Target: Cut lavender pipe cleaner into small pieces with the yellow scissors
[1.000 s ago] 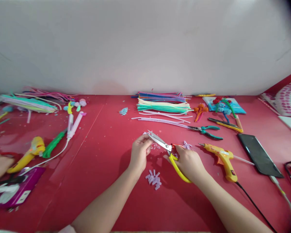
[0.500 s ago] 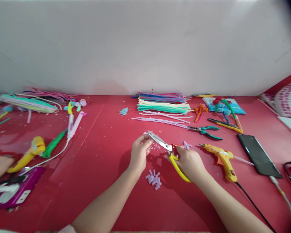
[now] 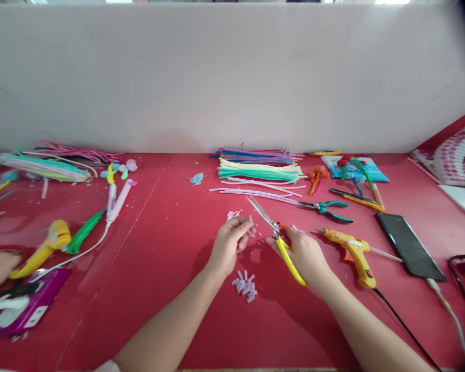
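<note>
My left hand (image 3: 229,244) pinches a small lilac pipe cleaner piece (image 3: 250,221) between thumb and fingertips. To its right, my right hand (image 3: 305,254) is wrapped around scissors with yellow handles (image 3: 290,264). Their blades point up and to the left, slightly apart from the piece. Lilac trimmings (image 3: 233,214) lie scattered just beyond my left hand. On the table below the hands sits a small pile of cut lilac pieces (image 3: 245,285). Another lilac bit (image 3: 297,229) is partly hidden behind my right hand.
Bundled pipe cleaners (image 3: 259,169) lie at the back, with teal-handled pliers (image 3: 329,209) in front. On the right are a yellow glue gun (image 3: 354,253) with a cord and a phone (image 3: 408,245). Another person's hand (image 3: 0,266) is at far left, near a yellow tool (image 3: 52,243).
The scissors' blades have moved right, away from my left fingertips, and point more steeply upward. My left hand has turned slightly, and the lilac piece now shows at its fingertips.
</note>
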{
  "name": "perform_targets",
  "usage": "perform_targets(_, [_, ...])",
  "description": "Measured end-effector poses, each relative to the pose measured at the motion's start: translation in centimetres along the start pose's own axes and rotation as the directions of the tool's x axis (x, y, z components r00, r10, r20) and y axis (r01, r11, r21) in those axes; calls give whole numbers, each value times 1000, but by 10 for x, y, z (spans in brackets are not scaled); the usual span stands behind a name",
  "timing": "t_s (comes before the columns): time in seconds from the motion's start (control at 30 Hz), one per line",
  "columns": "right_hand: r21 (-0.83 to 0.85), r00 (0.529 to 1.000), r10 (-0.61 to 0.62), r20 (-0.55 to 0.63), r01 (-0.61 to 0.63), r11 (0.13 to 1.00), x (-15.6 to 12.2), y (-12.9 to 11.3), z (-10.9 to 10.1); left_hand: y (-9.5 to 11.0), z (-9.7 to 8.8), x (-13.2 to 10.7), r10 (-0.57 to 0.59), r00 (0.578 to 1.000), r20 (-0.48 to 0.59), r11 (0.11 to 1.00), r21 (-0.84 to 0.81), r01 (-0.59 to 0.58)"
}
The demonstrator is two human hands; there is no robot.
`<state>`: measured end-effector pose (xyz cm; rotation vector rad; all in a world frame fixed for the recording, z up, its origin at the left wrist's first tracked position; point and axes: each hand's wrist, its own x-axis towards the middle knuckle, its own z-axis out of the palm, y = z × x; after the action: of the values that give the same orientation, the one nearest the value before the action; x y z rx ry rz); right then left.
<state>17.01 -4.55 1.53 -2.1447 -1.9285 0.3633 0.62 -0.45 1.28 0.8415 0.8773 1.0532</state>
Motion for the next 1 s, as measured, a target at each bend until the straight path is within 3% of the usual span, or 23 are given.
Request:
perform_targets(0.1, [300,998,-19,62,-1,954,1,-2,-3,0,3,-2,-103,991,82,995,17,102])
perform_targets(0.23, [693,993,-94,76,15,720,-1,-7,-10,0,7,-7,-216,939,267,975,102,195])
perform_targets(0.3, [784,985,-124,124,-20,621,-2,-8,-12,0,9,-10,-254,911,325,965,143,218])
perform_targets(0.37, [814,972,-143,186,-71,577,-2,-8,-13,0,11,-11,-279,895,348,957,172,232])
perform_targets(0.57, [813,970,-157,187,-63,579,-3,-7,-15,0,12,-10,-214,925,313,954,270,130])
perform_targets(0.7, [790,969,-196,148,4,613,-4,-8,-12,-1,11,-10,-279,904,324,945,259,199])
perform_targets(0.8, [769,982,-148,118,4,639,-5,-8,-10,-1,9,-9,-306,892,334,935,283,215])
perform_targets(1.0, [714,989,-74,127,-39,699,-1,-5,-15,0,4,-6,-148,956,252,880,474,11])
